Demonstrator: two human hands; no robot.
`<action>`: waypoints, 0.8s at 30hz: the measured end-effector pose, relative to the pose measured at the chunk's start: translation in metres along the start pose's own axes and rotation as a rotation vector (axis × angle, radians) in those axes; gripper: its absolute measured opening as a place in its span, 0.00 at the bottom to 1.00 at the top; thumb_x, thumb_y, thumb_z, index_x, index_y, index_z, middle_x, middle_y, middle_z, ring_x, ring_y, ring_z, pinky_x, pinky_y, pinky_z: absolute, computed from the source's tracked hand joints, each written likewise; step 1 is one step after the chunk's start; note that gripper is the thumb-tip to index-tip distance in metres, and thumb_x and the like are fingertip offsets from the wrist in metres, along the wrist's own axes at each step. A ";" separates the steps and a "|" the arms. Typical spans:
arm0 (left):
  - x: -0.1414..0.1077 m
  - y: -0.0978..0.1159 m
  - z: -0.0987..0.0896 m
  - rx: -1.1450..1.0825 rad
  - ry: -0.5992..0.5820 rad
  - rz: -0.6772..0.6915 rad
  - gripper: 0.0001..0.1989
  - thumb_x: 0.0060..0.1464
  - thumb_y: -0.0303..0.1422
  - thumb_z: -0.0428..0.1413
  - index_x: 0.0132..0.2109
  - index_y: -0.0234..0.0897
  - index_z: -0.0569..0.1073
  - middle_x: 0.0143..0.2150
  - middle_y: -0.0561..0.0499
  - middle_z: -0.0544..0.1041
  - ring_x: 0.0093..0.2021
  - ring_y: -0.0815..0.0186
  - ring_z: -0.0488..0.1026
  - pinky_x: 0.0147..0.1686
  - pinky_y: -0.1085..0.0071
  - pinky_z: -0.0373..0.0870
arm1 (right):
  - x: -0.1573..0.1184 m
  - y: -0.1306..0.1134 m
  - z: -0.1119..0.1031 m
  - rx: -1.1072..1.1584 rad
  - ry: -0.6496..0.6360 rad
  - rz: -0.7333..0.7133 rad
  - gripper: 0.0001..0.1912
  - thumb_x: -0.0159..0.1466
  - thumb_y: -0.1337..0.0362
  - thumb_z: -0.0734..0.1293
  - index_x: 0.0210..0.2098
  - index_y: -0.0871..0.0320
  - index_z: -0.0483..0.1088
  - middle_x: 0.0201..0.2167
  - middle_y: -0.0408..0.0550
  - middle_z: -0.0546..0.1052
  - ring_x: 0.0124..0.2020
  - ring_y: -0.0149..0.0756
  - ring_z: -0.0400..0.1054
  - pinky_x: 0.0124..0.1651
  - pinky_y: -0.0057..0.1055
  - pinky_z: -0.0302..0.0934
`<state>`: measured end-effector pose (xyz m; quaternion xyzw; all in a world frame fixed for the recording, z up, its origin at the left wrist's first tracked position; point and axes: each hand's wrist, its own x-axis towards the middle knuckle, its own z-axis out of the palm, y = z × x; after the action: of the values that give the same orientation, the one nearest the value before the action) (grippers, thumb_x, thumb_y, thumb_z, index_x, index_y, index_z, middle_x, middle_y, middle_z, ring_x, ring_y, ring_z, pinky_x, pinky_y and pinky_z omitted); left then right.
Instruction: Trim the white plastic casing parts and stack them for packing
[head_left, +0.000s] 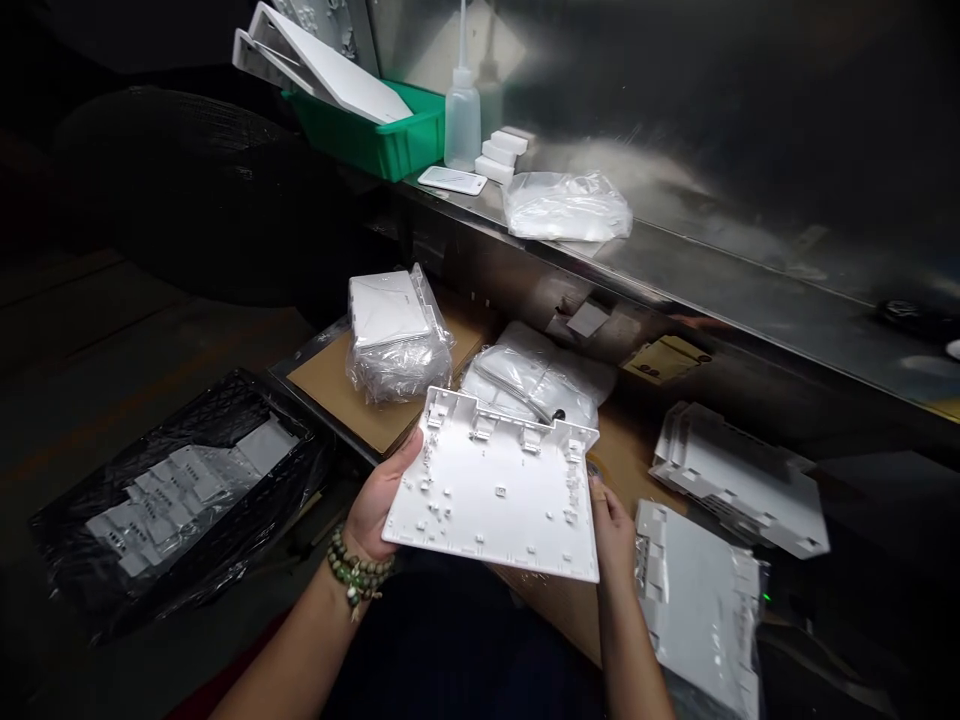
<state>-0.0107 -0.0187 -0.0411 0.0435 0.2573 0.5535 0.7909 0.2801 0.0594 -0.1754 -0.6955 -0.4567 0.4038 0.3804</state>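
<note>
A white plastic housing panel (480, 520), with clips and small posts on its upper face, is held up in front of me. My left hand (379, 500) grips its left edge, thumb on top and the other fingers hidden beneath; beaded bracelets circle that wrist. At the right edge, my right hand (611, 530) has its fingers closed on the panel. Behind the panel lies a pile of clear plastic bags (536, 370) with a thin rod-like tool on it. Farther left, bagged white panels (390, 310) are stacked on brown cardboard (330, 390).
On the left, a black-lined crate (255, 395) holds several white parts. More panels (750, 480) lie at the right, beside a bagged panel (697, 590). A metal shelf (720, 270) carries a green bin (405, 145), a squeeze bottle (463, 120), a phone (452, 180) and plastic bags (566, 205).
</note>
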 end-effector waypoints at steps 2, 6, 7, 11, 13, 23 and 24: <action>0.005 -0.006 -0.007 0.189 0.109 0.061 0.36 0.69 0.44 0.50 0.76 0.38 0.48 0.66 0.37 0.73 0.62 0.47 0.74 0.67 0.49 0.63 | -0.021 -0.006 -0.003 0.190 -0.121 0.119 0.34 0.64 0.36 0.61 0.45 0.60 0.79 0.43 0.59 0.83 0.49 0.53 0.77 0.50 0.44 0.71; 0.030 -0.024 -0.047 0.917 0.203 0.137 0.32 0.67 0.49 0.51 0.72 0.42 0.60 0.51 0.42 0.83 0.46 0.53 0.82 0.51 0.53 0.78 | -0.055 0.008 -0.027 0.658 -0.352 0.488 0.30 0.60 0.43 0.73 0.51 0.60 0.78 0.45 0.59 0.84 0.52 0.54 0.78 0.53 0.48 0.73; 0.039 -0.026 -0.061 1.037 0.191 0.129 0.29 0.66 0.49 0.52 0.67 0.39 0.68 0.46 0.42 0.84 0.44 0.53 0.82 0.49 0.53 0.78 | -0.060 0.018 -0.036 0.704 -0.321 0.544 0.31 0.59 0.44 0.75 0.53 0.59 0.77 0.46 0.58 0.83 0.53 0.55 0.78 0.54 0.49 0.73; 0.080 -0.025 -0.123 1.417 0.165 0.217 0.16 0.63 0.46 0.58 0.44 0.37 0.79 0.44 0.43 0.82 0.52 0.51 0.77 0.59 0.47 0.69 | -0.077 0.062 -0.076 0.759 -0.004 0.592 0.38 0.58 0.42 0.75 0.59 0.59 0.73 0.51 0.57 0.82 0.55 0.55 0.76 0.57 0.51 0.73; 0.100 -0.020 -0.147 1.595 0.101 0.255 0.15 0.62 0.42 0.61 0.49 0.37 0.78 0.53 0.43 0.78 0.60 0.50 0.71 0.64 0.42 0.62 | -0.088 0.075 -0.089 0.756 0.151 0.568 0.41 0.59 0.39 0.73 0.63 0.58 0.70 0.52 0.57 0.82 0.56 0.53 0.76 0.59 0.49 0.72; 0.146 0.004 -0.184 1.947 -0.152 0.103 0.17 0.66 0.41 0.57 0.55 0.36 0.74 0.48 0.46 0.79 0.47 0.58 0.77 0.52 0.52 0.75 | -0.145 0.073 -0.059 0.891 0.317 0.563 0.40 0.64 0.36 0.66 0.64 0.59 0.70 0.56 0.56 0.80 0.56 0.51 0.76 0.58 0.47 0.73; 0.148 0.008 -0.183 1.944 -0.156 0.089 0.16 0.66 0.41 0.57 0.55 0.36 0.74 0.47 0.46 0.79 0.46 0.58 0.78 0.51 0.52 0.75 | -0.151 0.075 -0.056 0.906 0.330 0.562 0.40 0.64 0.37 0.67 0.64 0.59 0.70 0.56 0.56 0.79 0.57 0.51 0.76 0.58 0.47 0.73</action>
<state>-0.0633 0.0782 -0.2495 0.7230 0.5467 0.1249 0.4033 0.3167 -0.1137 -0.1890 -0.6114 0.0312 0.5313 0.5856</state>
